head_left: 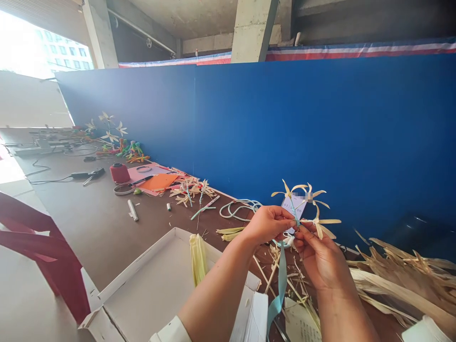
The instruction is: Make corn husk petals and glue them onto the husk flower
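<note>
My left hand (269, 222) pinches the joined stems of a corn husk flower spray (318, 222). Its pale yellow, narrow-petalled flowers spread above and to the right of my fingers. From the other side, my right hand (317, 254) grips the spray at the same joint, fingertips close to those of my left. A light blue-green ribbon (282, 273) hangs from below the joint to the table; my fingers hide where it meets the stems. Behind the spray stands a white card with printed digits (290, 209), partly covered by the flowers.
An open white cardboard box (149, 289) with a yellow-green husk piece (198, 259) lies before me. Dry husks (402, 275) pile up at right. Further left are cord (237, 209), finished flowers (188, 190), a red thread spool (119, 174) and a glue gun (89, 175). A blue partition (285, 123) borders the table.
</note>
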`<state>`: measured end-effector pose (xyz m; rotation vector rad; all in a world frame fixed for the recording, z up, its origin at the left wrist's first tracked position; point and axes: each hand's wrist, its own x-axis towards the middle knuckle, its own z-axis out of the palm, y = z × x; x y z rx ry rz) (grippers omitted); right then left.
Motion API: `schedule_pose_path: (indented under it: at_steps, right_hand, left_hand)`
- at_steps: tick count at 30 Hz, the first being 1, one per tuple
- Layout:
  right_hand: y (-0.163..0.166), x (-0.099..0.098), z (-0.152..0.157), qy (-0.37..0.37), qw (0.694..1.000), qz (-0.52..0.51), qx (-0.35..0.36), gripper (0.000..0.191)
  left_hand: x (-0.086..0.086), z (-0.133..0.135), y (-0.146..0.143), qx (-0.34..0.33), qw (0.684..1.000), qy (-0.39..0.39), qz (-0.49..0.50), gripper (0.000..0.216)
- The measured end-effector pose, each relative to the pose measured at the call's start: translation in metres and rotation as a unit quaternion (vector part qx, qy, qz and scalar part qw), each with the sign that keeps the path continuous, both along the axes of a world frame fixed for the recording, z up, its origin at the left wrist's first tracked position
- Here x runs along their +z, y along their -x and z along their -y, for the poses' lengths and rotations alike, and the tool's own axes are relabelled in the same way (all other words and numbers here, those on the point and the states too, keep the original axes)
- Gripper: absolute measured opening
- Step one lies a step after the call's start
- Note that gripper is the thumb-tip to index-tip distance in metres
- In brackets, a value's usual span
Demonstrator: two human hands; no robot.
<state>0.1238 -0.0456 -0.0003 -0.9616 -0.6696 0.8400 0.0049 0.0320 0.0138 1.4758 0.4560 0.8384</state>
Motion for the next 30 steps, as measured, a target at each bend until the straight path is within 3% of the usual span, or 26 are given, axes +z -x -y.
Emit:
schedule_pose_path:
  at_steps: [11, 18, 30]
  right_hand:
    - [-0.003, -0.004, -0.002, 0.026, 0.997, -0.071, 0.026, 0.036]
    - [-0.004, -0.008, -0.004, 0.048, 0.997, -0.06, -0.001, 0.035]
    - [-0.004, -0.009, -0.002, 0.044, 0.998, -0.033, 0.008, 0.032]
  left_hand:
    - [-0.009, -0.004, -0.008, -0.009, 0.999, 0.04, 0.032, 0.025]
    - [-0.01, -0.003, -0.013, 0.02, 0.998, 0.058, -0.028, 0.021]
    - [-0.006, 0.001, -0.013, 0.029, 0.995, 0.099, -0.012, 0.014]
